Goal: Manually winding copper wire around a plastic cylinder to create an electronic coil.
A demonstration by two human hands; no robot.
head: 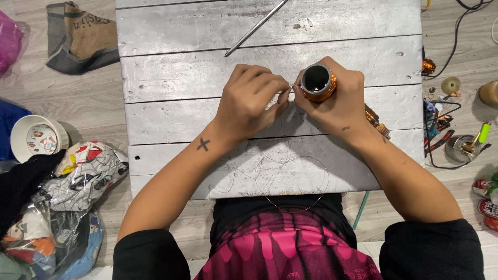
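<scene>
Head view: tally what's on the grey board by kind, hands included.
Hands: 2 (left hand, right hand)
Copper wire spool: 1
Metal rod: 1
Loose thin wire: 1
Total: 5

Clear plastic bag [78, 179] of printed cloth in red, white and grey on the floor, left of the surface. Round white tub [37, 137] with patterned inside just above. Red-and-white wrapped packets [486, 199] at the right edge.
</scene>
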